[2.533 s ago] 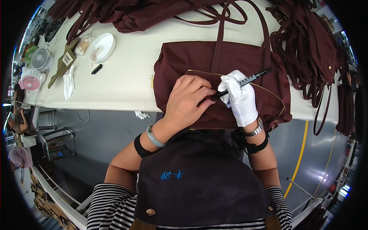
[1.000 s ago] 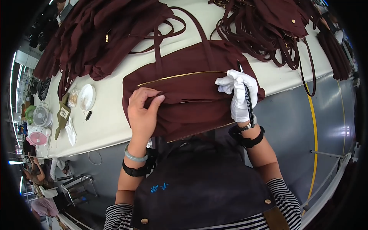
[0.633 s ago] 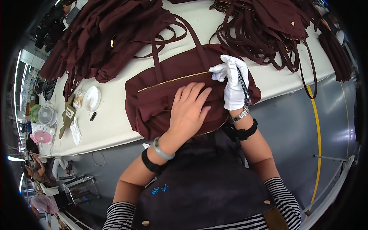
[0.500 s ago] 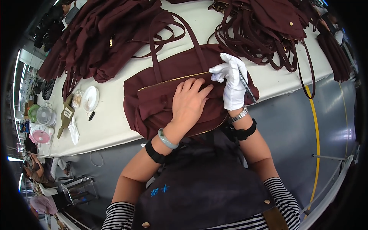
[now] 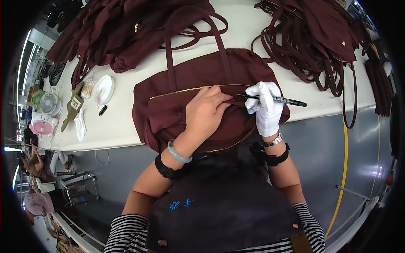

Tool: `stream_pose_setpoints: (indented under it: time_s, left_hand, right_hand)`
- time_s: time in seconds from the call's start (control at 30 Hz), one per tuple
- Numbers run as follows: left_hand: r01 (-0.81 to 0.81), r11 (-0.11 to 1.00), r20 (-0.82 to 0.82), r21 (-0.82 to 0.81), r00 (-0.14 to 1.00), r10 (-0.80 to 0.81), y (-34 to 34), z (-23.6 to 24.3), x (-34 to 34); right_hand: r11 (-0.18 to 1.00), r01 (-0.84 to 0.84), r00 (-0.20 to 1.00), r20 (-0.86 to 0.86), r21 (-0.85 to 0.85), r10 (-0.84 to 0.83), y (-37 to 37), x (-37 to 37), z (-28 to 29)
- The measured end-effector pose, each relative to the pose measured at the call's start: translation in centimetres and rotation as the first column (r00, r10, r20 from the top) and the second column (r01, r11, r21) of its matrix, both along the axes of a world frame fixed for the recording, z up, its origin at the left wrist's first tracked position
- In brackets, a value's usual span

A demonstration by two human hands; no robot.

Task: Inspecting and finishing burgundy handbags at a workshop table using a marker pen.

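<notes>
A burgundy fabric bag (image 5: 196, 72) lies in front of me, its two straps stretched toward the far side. A gold zipper (image 5: 175, 92) runs across its upper face. My bare left hand (image 5: 206, 113) is closed on a fold of the bag's fabric just below the zipper, thumb against fingers. On my right hand (image 5: 268, 110) is a white glove, and it grips a black pen (image 5: 293, 102). The pen lies nearly level, its tip pointing left at the fold beside my left fingertips. Whether the tip touches the fabric I cannot tell.
Heaps of burgundy bags (image 5: 101, 36) lie far left and far right (image 5: 314, 33) on the white table (image 5: 116, 137). At the left are a white plate (image 5: 101, 95), cotton swabs (image 5: 87, 88), a black cap (image 5: 102, 110), an olive cloth piece (image 5: 72, 110) and a white cloth (image 5: 80, 128).
My right hand has lowered toward the fold and turned the pen from steep to nearly level, tip at the fabric. My left fingers have gone from lying spread to pinching the bag.
</notes>
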State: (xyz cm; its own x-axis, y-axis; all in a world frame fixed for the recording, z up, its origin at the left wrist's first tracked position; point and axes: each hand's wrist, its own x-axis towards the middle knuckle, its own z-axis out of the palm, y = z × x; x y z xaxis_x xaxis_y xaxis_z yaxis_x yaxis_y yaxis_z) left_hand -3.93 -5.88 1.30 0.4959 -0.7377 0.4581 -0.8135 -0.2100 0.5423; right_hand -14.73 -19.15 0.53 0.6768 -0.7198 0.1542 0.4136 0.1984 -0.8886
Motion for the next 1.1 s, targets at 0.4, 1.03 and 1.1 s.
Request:
stream_pose_setpoints:
  time_s: [0.4,1.03,1.1]
  left_hand:
    - [0.021,0.999,-0.018,0.031,1.0,-0.02,0.1,-0.2,0.5]
    - [0.029,0.997,-0.057,0.068,0.998,-0.026,0.1,0.0,0.6]
    - [0.03,0.998,-0.067,0.063,0.997,-0.026,0.1,0.0,0.7]
  right_hand:
    - [0.991,0.105,0.993,-0.043,-0.08,-0.109,1.3,-0.4,-0.7]
    - [0.979,0.081,0.985,-0.136,-0.185,-0.107,1.3,-0.1,-0.9]
    - [0.976,0.07,0.986,-0.132,-0.208,-0.099,1.2,-0.2,-1.0]
